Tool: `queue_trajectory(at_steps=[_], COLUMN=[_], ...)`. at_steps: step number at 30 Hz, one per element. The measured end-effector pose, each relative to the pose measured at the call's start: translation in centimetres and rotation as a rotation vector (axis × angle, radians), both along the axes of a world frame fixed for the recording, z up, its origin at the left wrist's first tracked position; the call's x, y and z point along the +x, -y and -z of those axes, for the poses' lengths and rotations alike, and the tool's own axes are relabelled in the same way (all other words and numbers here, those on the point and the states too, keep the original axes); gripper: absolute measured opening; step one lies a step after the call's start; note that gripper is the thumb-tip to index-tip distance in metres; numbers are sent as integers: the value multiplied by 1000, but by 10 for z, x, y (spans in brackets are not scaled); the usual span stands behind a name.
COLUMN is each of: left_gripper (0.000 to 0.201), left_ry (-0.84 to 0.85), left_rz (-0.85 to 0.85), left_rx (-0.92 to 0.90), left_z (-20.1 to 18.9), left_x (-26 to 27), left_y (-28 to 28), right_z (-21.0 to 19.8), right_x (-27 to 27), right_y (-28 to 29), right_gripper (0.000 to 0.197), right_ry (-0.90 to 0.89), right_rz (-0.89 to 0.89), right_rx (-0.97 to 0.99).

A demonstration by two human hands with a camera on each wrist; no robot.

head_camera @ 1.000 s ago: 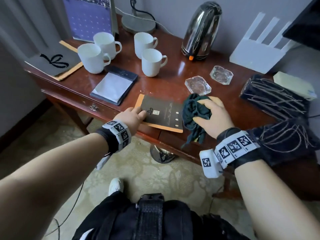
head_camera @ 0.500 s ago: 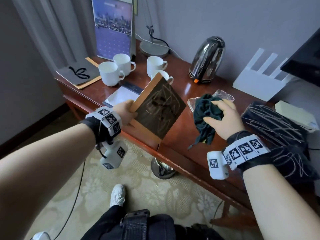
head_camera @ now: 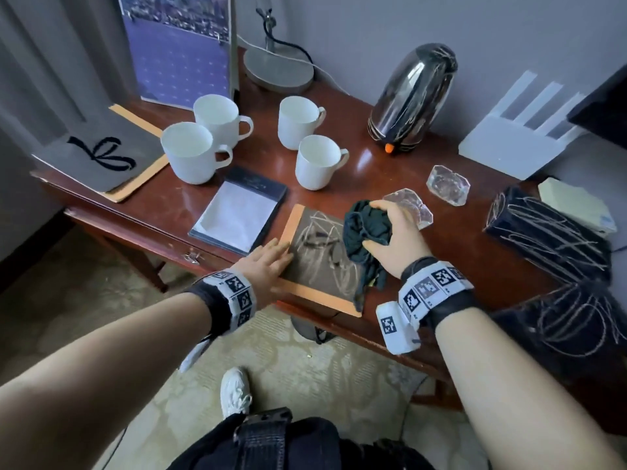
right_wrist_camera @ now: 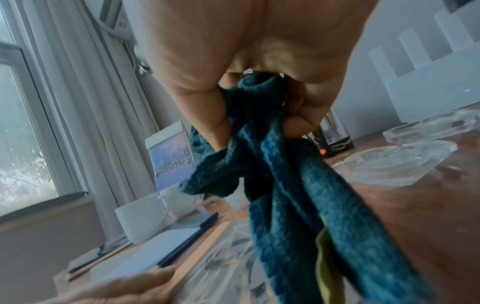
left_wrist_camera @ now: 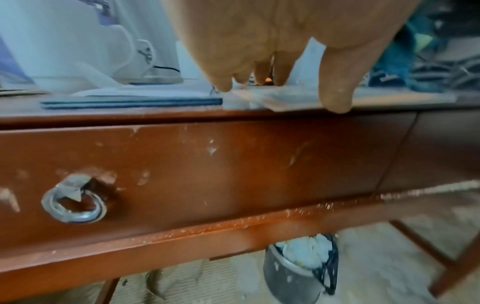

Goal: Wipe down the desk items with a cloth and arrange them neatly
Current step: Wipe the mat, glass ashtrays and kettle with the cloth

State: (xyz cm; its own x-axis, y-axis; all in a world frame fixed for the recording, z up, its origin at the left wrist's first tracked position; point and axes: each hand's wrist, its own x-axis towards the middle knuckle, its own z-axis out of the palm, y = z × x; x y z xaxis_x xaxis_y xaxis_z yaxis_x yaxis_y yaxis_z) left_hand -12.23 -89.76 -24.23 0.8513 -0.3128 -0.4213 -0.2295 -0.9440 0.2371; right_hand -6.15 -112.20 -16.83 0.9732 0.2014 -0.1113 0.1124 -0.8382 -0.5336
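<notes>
A dark booklet with an orange border (head_camera: 319, 262) lies flat at the desk's front edge, scribbled side up. My left hand (head_camera: 271, 262) rests on its left edge with fingers straight (left_wrist_camera: 335, 98). My right hand (head_camera: 393, 232) grips a bunched dark teal cloth (head_camera: 366, 232) over the booklet's right part; the cloth (right_wrist_camera: 285, 195) hangs from my curled fingers. Two glass ashtrays (head_camera: 410, 208) (head_camera: 448, 184) sit just beyond my right hand. Several white mugs (head_camera: 315, 161) stand behind, and a notepad in a dark holder (head_camera: 237, 215) lies left of the booklet.
A steel kettle (head_camera: 410, 100), lamp base (head_camera: 278, 69), calendar (head_camera: 179, 49) and white router (head_camera: 519, 137) line the back. A grey folder (head_camera: 101, 157) lies far left, scribbled dark boxes (head_camera: 546, 235) right. The drawer front (left_wrist_camera: 207, 174) has a ring pull (left_wrist_camera: 75, 199); a bin (left_wrist_camera: 298, 265) stands below.
The booklet, lifted and tilted in my left hand half a second ago, now lies flat with its scribbled side up. My right hand with the cloth came down over it.
</notes>
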Motion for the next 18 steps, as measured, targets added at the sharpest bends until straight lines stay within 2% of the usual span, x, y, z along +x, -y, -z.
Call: queue_trajectory(at_steps=[5, 7, 9, 11, 13, 16, 18], left_gripper=[73, 73, 73, 74, 75, 76, 75], left_ry=[44, 48, 39, 46, 45, 35, 37], left_rz=[201, 267, 285, 281, 274, 260, 247], left_rx=[70, 63, 42, 29, 11, -28, -63], left_z=[14, 16, 17, 19, 20, 18, 18], left_x=[18, 24, 27, 28, 27, 29, 31], left_y=[-12, -13, -15, -16, -15, -15, -16], right_z=[30, 49, 67, 74, 72, 60, 50], right_x=[40, 51, 54, 54, 50, 43, 46], right_y=[-43, -58, -71, -76, -69, -51, -41], right_gripper=[54, 52, 47, 43, 40, 40, 41], right_ry=[16, -45, -120, -92, -52, -110, -161], right_rz=[-13, -28, -54, -78, -175, -480, -589], right_rx=[-131, -253, -378, -398, -384, -484, -545])
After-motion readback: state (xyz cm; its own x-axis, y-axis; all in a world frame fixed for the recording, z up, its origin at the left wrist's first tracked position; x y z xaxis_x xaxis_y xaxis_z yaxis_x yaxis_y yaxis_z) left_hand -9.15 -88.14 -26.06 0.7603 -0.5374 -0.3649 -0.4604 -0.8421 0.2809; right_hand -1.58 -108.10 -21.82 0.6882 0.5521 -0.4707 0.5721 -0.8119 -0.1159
